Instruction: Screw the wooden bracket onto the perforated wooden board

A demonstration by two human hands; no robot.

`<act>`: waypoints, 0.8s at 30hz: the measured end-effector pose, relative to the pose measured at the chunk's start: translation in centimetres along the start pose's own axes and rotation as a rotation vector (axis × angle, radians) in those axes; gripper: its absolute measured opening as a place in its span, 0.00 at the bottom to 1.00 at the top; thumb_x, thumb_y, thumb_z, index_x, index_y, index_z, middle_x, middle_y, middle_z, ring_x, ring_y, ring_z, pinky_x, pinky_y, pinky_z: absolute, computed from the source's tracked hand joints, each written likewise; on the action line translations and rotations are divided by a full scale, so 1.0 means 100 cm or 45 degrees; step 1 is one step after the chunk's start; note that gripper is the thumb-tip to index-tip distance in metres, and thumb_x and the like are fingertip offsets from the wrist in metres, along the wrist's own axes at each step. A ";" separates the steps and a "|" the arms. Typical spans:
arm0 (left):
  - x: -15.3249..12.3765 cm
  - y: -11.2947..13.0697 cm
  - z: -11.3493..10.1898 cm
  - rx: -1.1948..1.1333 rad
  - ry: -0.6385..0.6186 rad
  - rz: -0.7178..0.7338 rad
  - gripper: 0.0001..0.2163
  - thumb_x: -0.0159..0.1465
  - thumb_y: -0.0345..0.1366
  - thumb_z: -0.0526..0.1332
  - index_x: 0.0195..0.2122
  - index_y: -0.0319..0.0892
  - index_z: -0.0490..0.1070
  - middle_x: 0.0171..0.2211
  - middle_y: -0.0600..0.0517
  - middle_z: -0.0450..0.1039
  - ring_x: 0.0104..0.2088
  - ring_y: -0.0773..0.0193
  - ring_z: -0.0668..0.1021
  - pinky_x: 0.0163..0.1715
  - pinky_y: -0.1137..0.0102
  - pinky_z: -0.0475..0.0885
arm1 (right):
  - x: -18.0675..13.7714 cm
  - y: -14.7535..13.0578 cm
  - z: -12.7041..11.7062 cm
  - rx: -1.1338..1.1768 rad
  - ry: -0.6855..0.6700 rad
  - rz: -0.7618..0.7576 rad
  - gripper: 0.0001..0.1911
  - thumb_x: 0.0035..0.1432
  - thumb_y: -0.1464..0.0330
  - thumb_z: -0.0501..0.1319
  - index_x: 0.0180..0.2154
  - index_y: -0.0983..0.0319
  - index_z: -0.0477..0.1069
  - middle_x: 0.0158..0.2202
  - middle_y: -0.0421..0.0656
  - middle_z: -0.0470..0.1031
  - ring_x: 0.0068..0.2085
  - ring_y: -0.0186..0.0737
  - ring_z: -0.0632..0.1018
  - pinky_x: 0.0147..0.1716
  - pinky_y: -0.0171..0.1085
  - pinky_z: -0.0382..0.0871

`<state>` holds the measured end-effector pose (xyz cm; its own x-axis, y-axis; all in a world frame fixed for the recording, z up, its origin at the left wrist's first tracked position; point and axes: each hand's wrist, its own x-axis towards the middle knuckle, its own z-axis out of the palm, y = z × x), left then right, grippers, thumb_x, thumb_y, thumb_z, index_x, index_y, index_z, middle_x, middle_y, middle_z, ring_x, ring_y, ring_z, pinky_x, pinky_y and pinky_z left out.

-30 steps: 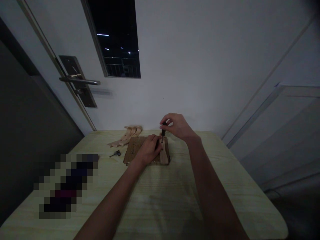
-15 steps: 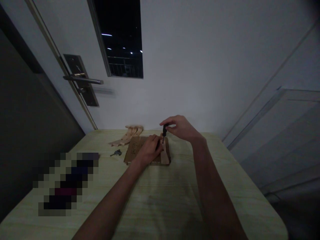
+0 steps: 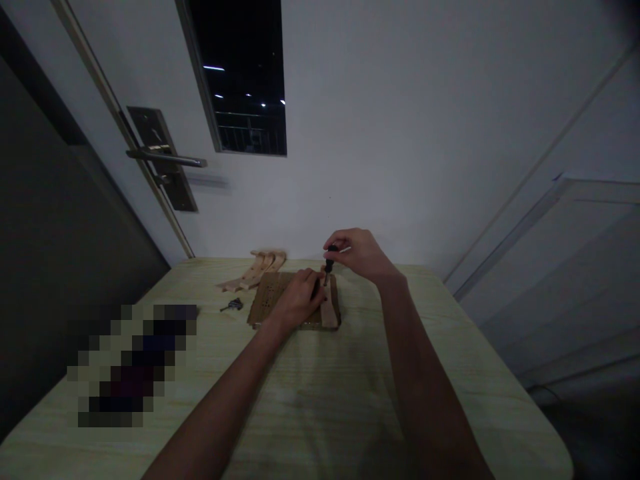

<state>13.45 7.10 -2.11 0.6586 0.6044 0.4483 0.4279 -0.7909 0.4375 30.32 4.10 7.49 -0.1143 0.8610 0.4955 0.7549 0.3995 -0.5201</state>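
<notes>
My right hand [image 3: 355, 252] pinches the black handle of a screwdriver [image 3: 330, 259], which stands nearly upright. Its tip meets a pale wooden piece [image 3: 329, 313] near a dark hole. That piece lies along the right side of a flat brown cardboard piece [image 3: 265, 303]. My left hand [image 3: 301, 293] rests on the cardboard, its fingers curled against the wooden piece and gripping its left edge. The far end of the wood is partly hidden by the hands and the screwdriver.
More curved wooden pieces [image 3: 257, 270] lie at the table's back left. Small dark metal parts [image 3: 233, 305], perhaps screws, sit left of the cardboard. A pixelated dark item [image 3: 145, 360] covers the left of the table [image 3: 450, 373]. A white door with a handle [image 3: 170, 159] stands behind.
The fingers of my right hand have turned slightly around the screwdriver's handle. The left hand, the wooden piece and the cardboard have stayed in place.
</notes>
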 end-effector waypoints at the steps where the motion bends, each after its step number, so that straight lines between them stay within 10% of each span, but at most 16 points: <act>1: 0.000 0.000 0.000 -0.001 0.003 0.000 0.09 0.63 0.32 0.53 0.44 0.40 0.66 0.40 0.46 0.68 0.42 0.58 0.71 0.45 0.61 0.69 | 0.000 0.000 0.001 0.002 0.017 0.008 0.05 0.48 0.69 0.65 0.31 0.63 0.76 0.27 0.42 0.75 0.30 0.34 0.75 0.32 0.34 0.70; 24: 0.000 -0.003 0.001 0.001 0.018 0.032 0.10 0.63 0.33 0.53 0.44 0.39 0.67 0.40 0.46 0.69 0.42 0.57 0.72 0.45 0.62 0.69 | -0.003 -0.003 -0.001 0.117 -0.078 -0.036 0.15 0.51 0.78 0.57 0.41 0.62 0.75 0.38 0.44 0.77 0.34 0.33 0.77 0.35 0.33 0.72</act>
<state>13.40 7.33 -2.35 0.6604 0.5857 0.4699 0.4119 -0.8058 0.4256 30.15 3.73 7.57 -0.1760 0.8657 0.4685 0.6890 0.4483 -0.5695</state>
